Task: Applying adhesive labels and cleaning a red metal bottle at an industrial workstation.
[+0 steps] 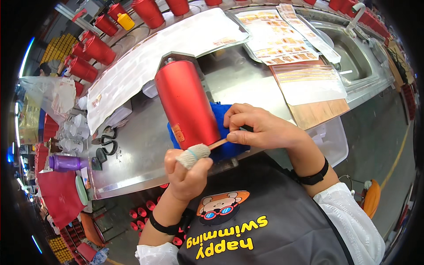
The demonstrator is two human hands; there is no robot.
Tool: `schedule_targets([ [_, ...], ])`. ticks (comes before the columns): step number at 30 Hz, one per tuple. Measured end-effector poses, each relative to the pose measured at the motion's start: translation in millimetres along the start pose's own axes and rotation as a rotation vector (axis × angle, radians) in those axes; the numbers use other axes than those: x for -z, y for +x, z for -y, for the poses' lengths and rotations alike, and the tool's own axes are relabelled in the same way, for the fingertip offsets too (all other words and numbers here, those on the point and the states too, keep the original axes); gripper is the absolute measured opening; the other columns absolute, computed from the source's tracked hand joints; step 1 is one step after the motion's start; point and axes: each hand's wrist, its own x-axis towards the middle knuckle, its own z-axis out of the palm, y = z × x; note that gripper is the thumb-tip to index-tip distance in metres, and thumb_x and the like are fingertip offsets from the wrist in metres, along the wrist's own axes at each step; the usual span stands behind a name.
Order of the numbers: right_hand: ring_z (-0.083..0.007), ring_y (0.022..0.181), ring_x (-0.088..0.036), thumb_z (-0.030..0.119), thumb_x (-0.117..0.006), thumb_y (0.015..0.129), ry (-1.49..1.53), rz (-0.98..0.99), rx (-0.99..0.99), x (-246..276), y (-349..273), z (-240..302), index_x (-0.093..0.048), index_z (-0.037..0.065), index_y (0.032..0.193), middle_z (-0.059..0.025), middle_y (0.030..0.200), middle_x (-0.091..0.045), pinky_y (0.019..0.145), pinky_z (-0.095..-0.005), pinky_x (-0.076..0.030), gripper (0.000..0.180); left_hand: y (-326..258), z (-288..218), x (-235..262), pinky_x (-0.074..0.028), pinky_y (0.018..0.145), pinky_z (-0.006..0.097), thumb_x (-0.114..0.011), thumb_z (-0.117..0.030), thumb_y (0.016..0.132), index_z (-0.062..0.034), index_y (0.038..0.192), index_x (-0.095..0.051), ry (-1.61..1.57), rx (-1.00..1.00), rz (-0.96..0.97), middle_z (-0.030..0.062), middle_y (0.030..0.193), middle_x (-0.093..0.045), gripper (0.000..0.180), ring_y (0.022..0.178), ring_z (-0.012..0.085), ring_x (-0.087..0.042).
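Observation:
A red metal cylinder (187, 99) lies tilted in front of me, its far end on a metal holder (176, 56). Blue cloth (223, 115) is bunched beneath and beside its near end. A small gold-brown decal (178, 132) shows on the cylinder's lower left side. My right hand (263, 127) pinches a thin orange-brown strip (218, 144) between thumb and fingers. The strip's other end meets the cloth-wrapped finger (194, 155) of my left hand (187, 176), at the cylinder's near rim. The left fingers are curled; what they grip is hidden.
White paper (154, 62) and decal sheets (278, 35) lie across the steel table (141, 154). A wooden board (318, 112) sits at right, before a sink (353, 57). Scissors (108, 140) and a purple jar (66, 163) are at left. More red cylinders (99, 49) line the back.

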Motion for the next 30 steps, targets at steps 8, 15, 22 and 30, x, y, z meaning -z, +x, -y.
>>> schedule_targets([
  [8,-0.0245,0.098,-0.05,0.024,-0.065,0.089,-0.031,-0.012,-0.018,-3,1,4,-0.058,0.003,0.082,-0.0089,0.101,-0.055,0.086,-0.0347,-0.041,0.023,-1,0,3,-0.042,0.069,0.038,-0.069,0.006,0.07,-0.0136,0.096,-0.055,0.008,-0.045,0.1,0.0107,0.095,-0.063,0.035,0.08,0.0287,-0.052],
  [15,-0.0246,0.098,-0.05,0.025,-0.066,0.089,-0.029,-0.006,-0.032,-1,-1,1,-0.058,0.003,0.081,-0.0086,0.1,-0.055,0.087,-0.0353,-0.041,0.025,10,-4,3,-0.042,0.068,0.039,-0.068,0.007,0.069,-0.0129,0.095,-0.055,0.033,-0.045,0.108,0.0113,0.095,-0.063,0.035,0.078,0.0289,-0.052],
  [22,-0.0247,0.1,-0.05,0.023,-0.067,0.088,-0.041,-0.032,-0.014,-6,1,4,-0.059,0.003,0.082,-0.0082,0.101,-0.055,0.088,-0.0353,-0.04,0.022,-5,0,0,-0.042,0.067,0.037,-0.068,0.006,0.067,-0.0131,0.093,-0.058,-0.013,0.016,-0.019,0.0098,0.095,-0.063,0.034,0.078,0.0275,-0.052],
  [30,-0.025,0.101,-0.05,0.023,-0.067,0.089,-0.038,-0.031,-0.053,-5,-1,4,-0.06,0.003,0.083,-0.0084,0.101,-0.055,0.089,-0.0356,-0.04,0.022,13,-1,4,-0.041,0.064,0.037,-0.068,0.004,0.066,-0.0128,0.095,-0.057,0.063,-0.13,0.153,0.0101,0.093,-0.062,0.035,0.078,0.0276,-0.051],
])
